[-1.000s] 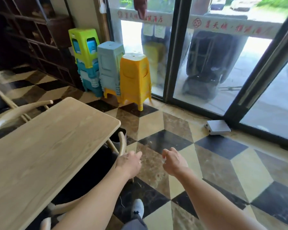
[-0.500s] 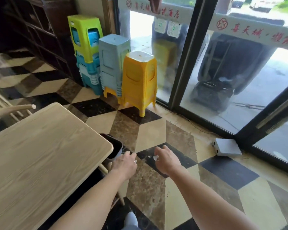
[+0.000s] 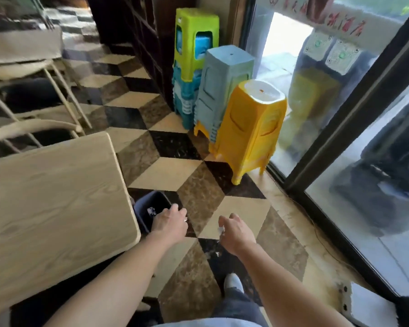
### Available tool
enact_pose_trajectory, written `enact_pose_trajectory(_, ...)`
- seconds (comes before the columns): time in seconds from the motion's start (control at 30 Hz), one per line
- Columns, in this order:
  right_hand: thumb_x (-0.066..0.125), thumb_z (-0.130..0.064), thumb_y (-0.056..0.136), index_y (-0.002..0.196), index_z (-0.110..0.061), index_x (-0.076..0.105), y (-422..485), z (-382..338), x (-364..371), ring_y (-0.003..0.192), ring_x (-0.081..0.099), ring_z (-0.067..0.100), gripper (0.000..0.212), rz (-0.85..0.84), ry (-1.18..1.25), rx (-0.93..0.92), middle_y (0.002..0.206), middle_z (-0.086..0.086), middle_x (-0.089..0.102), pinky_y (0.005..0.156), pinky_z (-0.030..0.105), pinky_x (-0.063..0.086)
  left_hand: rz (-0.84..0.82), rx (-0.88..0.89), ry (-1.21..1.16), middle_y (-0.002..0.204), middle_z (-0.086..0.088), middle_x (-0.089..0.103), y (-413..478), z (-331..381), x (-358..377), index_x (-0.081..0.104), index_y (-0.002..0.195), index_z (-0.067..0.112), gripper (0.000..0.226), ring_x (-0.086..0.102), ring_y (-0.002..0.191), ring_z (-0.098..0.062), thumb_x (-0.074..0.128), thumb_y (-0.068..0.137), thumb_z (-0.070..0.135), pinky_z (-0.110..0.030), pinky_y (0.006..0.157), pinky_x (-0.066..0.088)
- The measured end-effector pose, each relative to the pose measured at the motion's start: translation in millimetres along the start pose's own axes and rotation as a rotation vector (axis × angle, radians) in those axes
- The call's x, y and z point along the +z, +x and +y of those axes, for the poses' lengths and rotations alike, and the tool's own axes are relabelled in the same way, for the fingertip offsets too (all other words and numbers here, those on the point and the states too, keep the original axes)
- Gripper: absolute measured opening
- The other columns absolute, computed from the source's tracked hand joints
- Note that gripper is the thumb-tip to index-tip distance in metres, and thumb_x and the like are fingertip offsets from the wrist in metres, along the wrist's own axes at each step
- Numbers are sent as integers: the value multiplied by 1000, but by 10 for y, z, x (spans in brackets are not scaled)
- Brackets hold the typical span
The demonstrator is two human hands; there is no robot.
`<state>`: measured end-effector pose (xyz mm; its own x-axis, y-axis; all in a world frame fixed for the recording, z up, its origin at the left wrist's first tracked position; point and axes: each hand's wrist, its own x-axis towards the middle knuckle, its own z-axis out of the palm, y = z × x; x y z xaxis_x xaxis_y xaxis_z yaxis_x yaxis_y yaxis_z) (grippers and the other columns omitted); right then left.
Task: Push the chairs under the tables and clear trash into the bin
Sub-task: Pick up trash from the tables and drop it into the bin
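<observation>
Left hand (image 3: 171, 223) hovers curled over the dark bin (image 3: 143, 219) by the tabletop (image 3: 57, 197) corner; I can't tell if it holds anything; right hand (image 3: 236, 232) pinches a white scrap (image 3: 220, 230) nearby

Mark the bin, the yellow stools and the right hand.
bin (image 3: 155, 199), head view, inner wall near the rim
yellow stools (image 3: 250, 128), head view, side of the stack
right hand (image 3: 237, 232), head view, back of the hand, pinching trash (image 3: 220, 230)
</observation>
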<state>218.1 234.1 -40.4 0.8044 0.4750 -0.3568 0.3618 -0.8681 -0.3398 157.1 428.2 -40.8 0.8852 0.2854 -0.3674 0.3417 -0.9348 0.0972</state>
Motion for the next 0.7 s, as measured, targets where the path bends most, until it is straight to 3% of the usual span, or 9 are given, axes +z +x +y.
enact_pose_trajectory(0.13,55,-13,93,123,-25,57,545,384,-478,105,55,28,32,2,-30,-90,106,0,46,82,35,51,-39,-172,-73,127,-8,47,239,437,-124,54,127,18,31,56,114,-31,39,103,31,-44,89,50)
enact_pose_trajectory(0.37,52,-10,92,119,-24,59,1184,591,-865,109,55,32,31,-125,-167,-200,115,6,52,78,37,51,4,-211,-178,120,-6,49,442,1009,-255,55,125,19,30,59,105,-30,44,100,33,-43,79,52)
enact_pose_trajectory(0.5,50,-9,91,125,-25,58,1400,333,-758,112,53,31,38,-191,-184,-286,119,7,53,80,40,52,-59,-291,-182,126,-8,47,495,947,-141,48,136,20,38,58,109,-31,46,100,34,-43,80,49)
enact_pose_trajectory(0.7,48,-9,92,120,-25,60,1704,-102,-526,113,54,32,35,-298,-242,-344,118,7,54,82,41,52,-100,-407,-214,121,-6,46,586,370,-51,48,124,18,28,60,102,-29,49,99,29,-39,69,42)
